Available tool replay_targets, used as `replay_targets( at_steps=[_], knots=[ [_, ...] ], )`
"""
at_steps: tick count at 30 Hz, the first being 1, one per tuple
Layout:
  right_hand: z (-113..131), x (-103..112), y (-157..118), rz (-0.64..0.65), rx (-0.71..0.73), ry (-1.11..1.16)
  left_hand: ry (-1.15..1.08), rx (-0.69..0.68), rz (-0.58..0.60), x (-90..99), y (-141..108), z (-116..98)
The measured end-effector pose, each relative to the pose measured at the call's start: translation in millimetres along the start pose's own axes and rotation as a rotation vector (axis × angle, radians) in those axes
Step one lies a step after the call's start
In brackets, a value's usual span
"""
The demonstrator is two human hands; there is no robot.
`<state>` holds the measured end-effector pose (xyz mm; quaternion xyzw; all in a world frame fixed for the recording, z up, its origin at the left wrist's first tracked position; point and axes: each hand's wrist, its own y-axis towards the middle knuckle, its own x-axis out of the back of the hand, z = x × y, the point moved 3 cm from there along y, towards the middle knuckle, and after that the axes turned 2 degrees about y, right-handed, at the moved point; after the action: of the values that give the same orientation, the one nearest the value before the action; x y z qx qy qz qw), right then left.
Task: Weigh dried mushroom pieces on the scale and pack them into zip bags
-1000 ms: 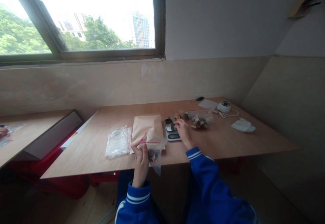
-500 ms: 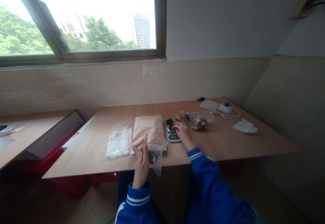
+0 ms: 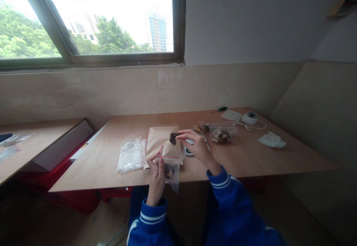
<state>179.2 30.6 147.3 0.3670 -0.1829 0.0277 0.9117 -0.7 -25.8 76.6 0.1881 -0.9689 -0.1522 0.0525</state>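
Note:
My left hand [image 3: 157, 177] grips a clear zip bag [image 3: 174, 181] by its top edge, near the table's front. Dark and tan pieces [image 3: 169, 172] lie inside the bag, and its mouth looks open. My right hand [image 3: 197, 147] pinches a dark brown dried piece, perhaps mushroom, [image 3: 173, 138] above the bag. Behind that hand is a small digital scale [image 3: 188, 152], partly hidden, with a yellowish piece [image 3: 197, 128] on its far side. Under and behind the bag lies a brown paper sheet or pouch [image 3: 156, 138].
A stack of clear zip bags [image 3: 131, 156] lies at the left. To the right are a filled zip bag [image 3: 221, 134], a white dome camera [image 3: 250, 118] with its cable, a crumpled white wrapper [image 3: 272, 140], a paper [image 3: 231, 115] and a dark-green handled tool [image 3: 222, 109].
My right hand has lifted a dark piece off the scale and moved left and nearer to the zip bag. My left hand still holds the bag in about the same place.

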Motion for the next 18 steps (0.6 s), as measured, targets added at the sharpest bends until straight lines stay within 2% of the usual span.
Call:
replay_targets(
  at_steps=[4,8,10,11,13,15,16,18],
  knots=[
    [25.6,-11.7,-1.8,0.227,0.032,0.070,0.030,0.056,0.038,-0.5,-1.3,-3.0],
    [35.2,-19.2,-3.8,0.297,-0.019,0.170,-0.016,0.061,-0.011,4.4,-1.4,-0.3],
    [28.6,-21.6,-3.1,0.325,-0.074,0.227,-0.045,0.066,-0.012,5.8,-1.2,-0.3],
    [20.2,-21.4,-2.4,0.313,-0.101,0.229,-0.047,0.075,-0.008,6.4,-1.0,-0.6],
    [-7.8,-16.8,0.0,0.193,-0.138,0.145,-0.038,0.093,-0.006,8.1,-0.3,-1.4],
    [-46.8,-6.3,2.3,-0.076,-0.169,-0.082,-0.054,0.114,0.003,10.2,0.6,-1.0],
    [-68.2,-2.7,3.3,-0.152,-0.214,-0.217,-0.075,0.124,0.014,11.2,1.1,-0.5],
    [-110.4,-0.9,6.6,-0.124,-0.358,-0.443,-0.117,0.137,0.026,13.1,1.8,1.0]
  ],
)
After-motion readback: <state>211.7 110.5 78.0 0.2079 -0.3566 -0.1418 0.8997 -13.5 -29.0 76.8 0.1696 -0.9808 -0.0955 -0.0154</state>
